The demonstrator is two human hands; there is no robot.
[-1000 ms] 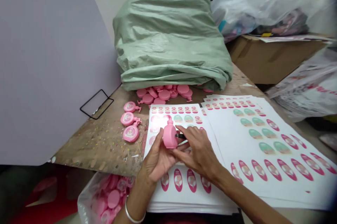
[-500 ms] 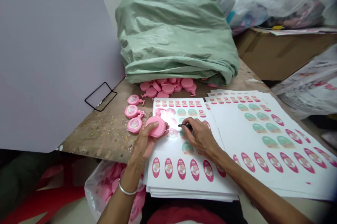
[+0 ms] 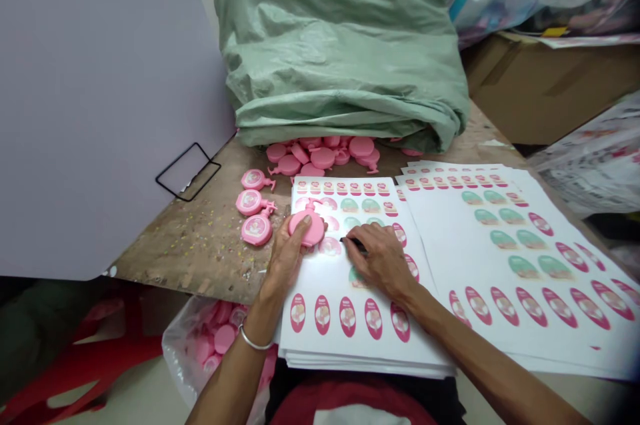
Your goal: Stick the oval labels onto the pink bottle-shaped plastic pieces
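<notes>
My left hand (image 3: pixel 285 258) grips a pink plastic toy pump bottle (image 3: pixel 312 233), thumb across its plain round face, over the left side of a stacked pile of sticker sheets (image 3: pixel 320 285). In my right hand (image 3: pixel 385 262) is a small black pointed tool (image 3: pixel 359 246), mostly covered by the fingers. Its tip is by the edge of a round pink sticker (image 3: pixel 330 246) on the top sheet; whether it touches is unclear. Left of the pile lie three pink bottles with round stickers on them, the nearest labelled bottle (image 3: pixel 257 230) among them.
A green sack (image 3: pixel 340 52) stands behind a heap of pink bottles (image 3: pixel 323 157). More sticker sheets (image 3: pixel 450 232) spread to the right. A black wire frame (image 3: pixel 188 172) lies at left. Below the table edge hangs a plastic bag (image 3: pixel 175 338) of pink pieces.
The view has shifted slightly. My left hand has brought the pink bottle a little closer to my right hand, and the black tool's tip now sits by the round pink sticker.
</notes>
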